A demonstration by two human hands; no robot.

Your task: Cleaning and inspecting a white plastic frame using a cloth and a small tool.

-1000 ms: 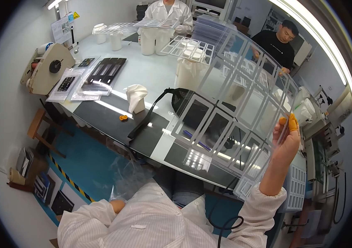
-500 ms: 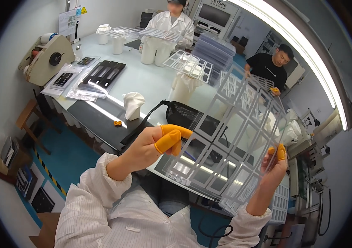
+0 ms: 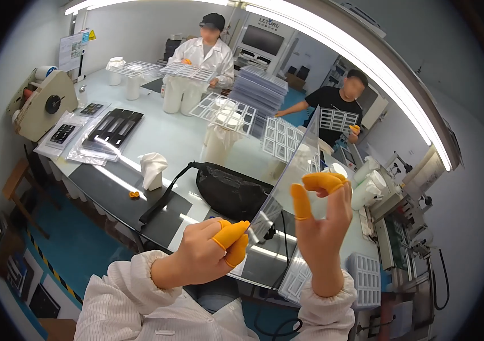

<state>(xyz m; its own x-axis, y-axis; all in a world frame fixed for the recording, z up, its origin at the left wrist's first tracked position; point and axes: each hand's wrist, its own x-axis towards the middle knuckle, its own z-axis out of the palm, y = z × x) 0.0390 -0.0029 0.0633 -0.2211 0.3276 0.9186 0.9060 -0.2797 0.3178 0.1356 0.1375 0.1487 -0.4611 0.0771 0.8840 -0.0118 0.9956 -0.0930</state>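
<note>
A clear plastic sheet-like tray [image 3: 279,199] is held up in front of me, tilted and seen nearly edge-on. My left hand [image 3: 205,253], with orange finger cots, pinches its lower near edge. To the right of the tray is my right hand [image 3: 324,224], also in orange finger cots; its thumb and curled fingers are apart, with nothing seen between them. Behind the tray a black bag [image 3: 233,193] with a strap lies on the table. Clear framed trays [image 3: 296,278] sit low beside my right wrist.
Framed trays [image 3: 222,111] rest on white cloth-covered containers [image 3: 216,145]. A tall stack of clear trays [image 3: 259,91] stands farther back. Two people work across the table, one holding a tray [image 3: 337,119]. Left are black panels [image 3: 114,128] and a beige machine [image 3: 40,102]. White trays [image 3: 365,278] stand right.
The tray has turned from facing me to nearly edge-on. My right hand has let go of its right edge and moved left and up. The view has shifted right.
</note>
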